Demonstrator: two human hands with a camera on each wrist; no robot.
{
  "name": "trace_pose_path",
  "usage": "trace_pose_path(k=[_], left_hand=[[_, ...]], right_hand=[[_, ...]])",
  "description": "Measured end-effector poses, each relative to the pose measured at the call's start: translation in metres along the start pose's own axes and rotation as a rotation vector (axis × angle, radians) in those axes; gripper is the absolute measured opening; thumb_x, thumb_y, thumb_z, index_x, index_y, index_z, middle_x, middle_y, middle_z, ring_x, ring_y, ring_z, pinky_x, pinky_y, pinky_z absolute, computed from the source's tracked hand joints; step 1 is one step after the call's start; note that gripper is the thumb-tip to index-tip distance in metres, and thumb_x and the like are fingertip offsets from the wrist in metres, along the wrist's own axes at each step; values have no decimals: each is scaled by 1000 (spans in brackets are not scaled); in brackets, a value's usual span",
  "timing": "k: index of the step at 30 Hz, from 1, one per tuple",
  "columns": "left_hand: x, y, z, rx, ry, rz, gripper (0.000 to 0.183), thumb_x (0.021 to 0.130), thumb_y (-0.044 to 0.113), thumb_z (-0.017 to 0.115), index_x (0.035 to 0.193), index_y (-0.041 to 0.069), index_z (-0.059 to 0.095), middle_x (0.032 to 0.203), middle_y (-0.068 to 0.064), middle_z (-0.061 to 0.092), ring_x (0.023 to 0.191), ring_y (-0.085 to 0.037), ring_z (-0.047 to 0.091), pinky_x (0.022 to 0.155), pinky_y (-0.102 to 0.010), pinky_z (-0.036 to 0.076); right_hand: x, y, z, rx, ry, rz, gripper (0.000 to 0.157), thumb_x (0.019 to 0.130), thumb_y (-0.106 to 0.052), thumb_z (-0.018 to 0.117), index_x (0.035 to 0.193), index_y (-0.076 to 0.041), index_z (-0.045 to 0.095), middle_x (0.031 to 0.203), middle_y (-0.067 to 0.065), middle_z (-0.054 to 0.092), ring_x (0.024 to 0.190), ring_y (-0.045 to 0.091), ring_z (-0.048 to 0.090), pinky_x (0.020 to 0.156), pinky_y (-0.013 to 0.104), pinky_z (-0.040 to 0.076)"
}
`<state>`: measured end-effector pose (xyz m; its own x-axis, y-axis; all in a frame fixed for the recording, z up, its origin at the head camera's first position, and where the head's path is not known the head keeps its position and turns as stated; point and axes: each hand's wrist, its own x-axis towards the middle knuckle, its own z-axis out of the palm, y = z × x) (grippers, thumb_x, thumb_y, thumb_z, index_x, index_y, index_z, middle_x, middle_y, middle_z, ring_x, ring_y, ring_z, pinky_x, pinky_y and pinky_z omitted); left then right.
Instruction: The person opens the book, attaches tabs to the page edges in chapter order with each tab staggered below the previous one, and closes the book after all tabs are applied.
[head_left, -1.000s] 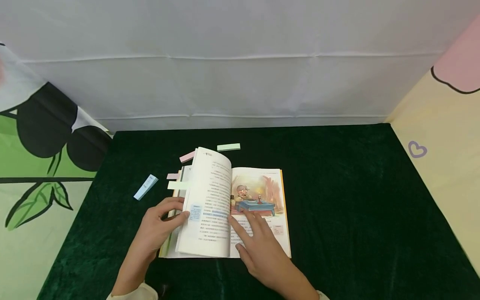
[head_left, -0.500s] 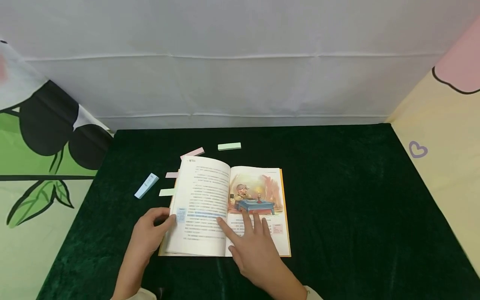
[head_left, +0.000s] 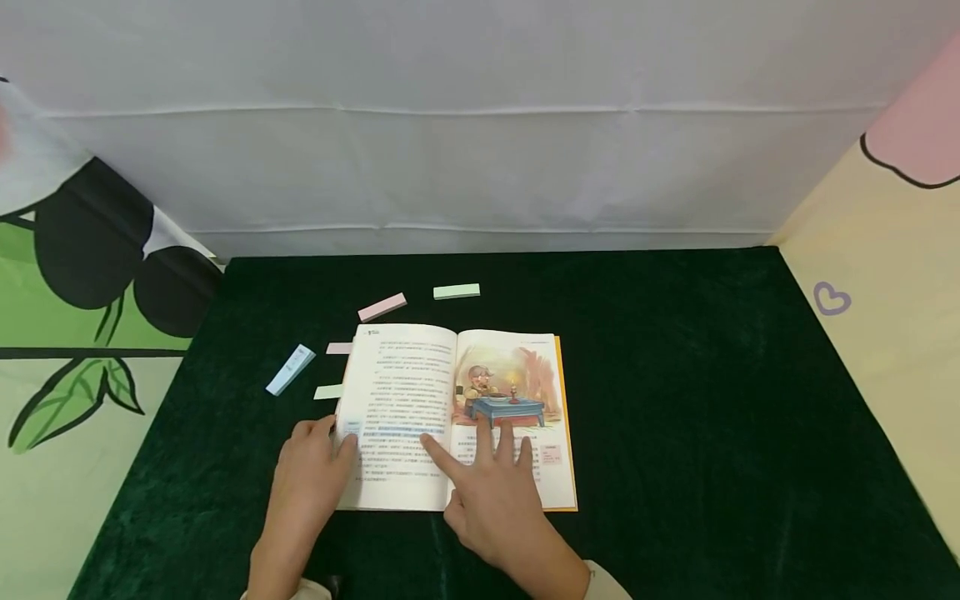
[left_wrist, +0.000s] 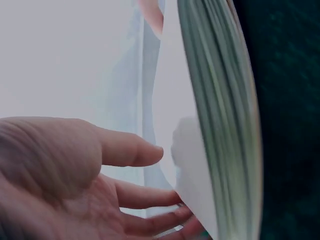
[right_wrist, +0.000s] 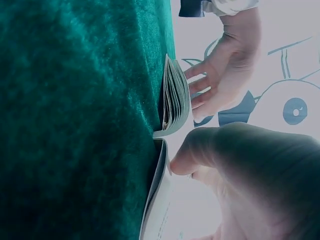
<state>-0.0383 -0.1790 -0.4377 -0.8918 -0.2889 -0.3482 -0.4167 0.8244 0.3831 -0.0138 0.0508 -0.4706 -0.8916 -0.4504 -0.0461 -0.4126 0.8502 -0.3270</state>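
Observation:
An open book (head_left: 401, 375) lies on the dark green cloth, text on its left page and a colour drawing of a figure at a blue table on its right page. At its left edge is my left hand (head_left: 313, 467), thumb over the page margin near a small blue printed box. In the left wrist view that hand (left_wrist: 95, 175) has its thumb and fingers extended beside the curved pages (left_wrist: 220, 120). My right hand (head_left: 495, 492) rests on the lower middle of the book with fingers spread, index fingertip on the highlighted lines of the left page.
Pink (head_left: 339, 348) and pale green sticky tabs (head_left: 327, 392) jut from the book's left edge. A blue strip pad (head_left: 290, 370) lies to the left, a pink strip pad (head_left: 382, 307) and a green strip pad (head_left: 456, 292) behind. A white cloth backdrop (head_left: 480, 175) rises at the back.
The raised page has come down to the left and now lies flat on the left side. My left hand lowered with it; my right hand slid slightly left across the book.

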Motion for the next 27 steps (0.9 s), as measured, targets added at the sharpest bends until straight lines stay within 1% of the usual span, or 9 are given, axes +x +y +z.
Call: trace_pose_path(k=[2, 5, 8, 10, 13, 15, 18, 22, 27], left_hand=[[-5, 4, 1, 37, 19, 8, 59, 107, 23, 51, 155, -10, 37, 151, -36, 38, 125, -51, 44, 98, -65, 43], [-15, 10, 1, 66, 74, 36, 58, 107, 22, 52, 154, -10, 39, 152, -36, 37, 134, -56, 36, 108, -74, 32], [-23, 18, 1, 51, 113, 101, 52, 106, 21, 55, 149, -7, 46, 153, -35, 37, 141, -57, 28, 114, -76, 23], [-27, 22, 2, 7, 106, 170, 45, 106, 19, 57, 144, -4, 51, 153, -32, 40, 144, -54, 29, 116, -74, 24], [-28, 27, 7, -74, 84, 282, 35, 104, 15, 59, 137, 2, 56, 150, -25, 48, 140, -47, 38, 113, -67, 33], [-28, 29, 16, -135, 87, 348, 32, 102, 11, 63, 132, 5, 60, 146, -21, 53, 137, -42, 43, 112, -63, 37], [-28, 32, 32, -200, 107, 416, 34, 98, 9, 69, 131, 7, 62, 144, -17, 55, 136, -38, 43, 114, -61, 35], [-26, 36, 47, -233, 123, 449, 44, 94, 10, 76, 135, 6, 61, 145, -19, 52, 140, -41, 38, 113, -67, 28], [-25, 44, 52, -231, 124, 433, 52, 93, 11, 78, 139, 2, 57, 145, -23, 48, 141, -44, 33, 108, -71, 27]], right_hand=[[1, -1, 0, -1, 4, 0, 76, 92, -27, 69, 157, -50, 38, 155, 30, 41, 135, 58, 45, 100, 74, 45], [3, -1, -2, -17, 11, -6, 75, 90, -29, 71, 156, -50, 40, 154, 28, 43, 132, 56, 47, 97, 72, 48], [5, -1, -4, -34, 3, -11, 74, 90, -32, 72, 154, -51, 42, 152, 27, 45, 128, 53, 50, 93, 69, 50], [6, -1, -6, -39, -14, -7, 72, 90, -34, 71, 154, -52, 42, 151, 26, 46, 126, 51, 51, 92, 68, 50], [7, 0, -6, -44, -35, -1, 72, 91, -37, 70, 154, -54, 41, 151, 24, 46, 123, 49, 51, 90, 67, 49], [7, 1, -6, -40, -43, 0, 71, 91, -37, 70, 154, -54, 41, 151, 24, 46, 123, 48, 50, 91, 67, 49], [6, 2, -6, -41, -41, -8, 69, 92, -39, 70, 153, -53, 43, 151, 23, 47, 125, 48, 50, 90, 67, 49], [3, 7, -6, -56, -42, -27, 63, 95, -44, 68, 153, -51, 45, 152, 22, 46, 130, 49, 50, 91, 66, 49], [0, 13, -5, -77, -65, -47, 62, 99, -50, 64, 157, -47, 41, 158, 21, 41, 135, 50, 46, 95, 66, 47]])
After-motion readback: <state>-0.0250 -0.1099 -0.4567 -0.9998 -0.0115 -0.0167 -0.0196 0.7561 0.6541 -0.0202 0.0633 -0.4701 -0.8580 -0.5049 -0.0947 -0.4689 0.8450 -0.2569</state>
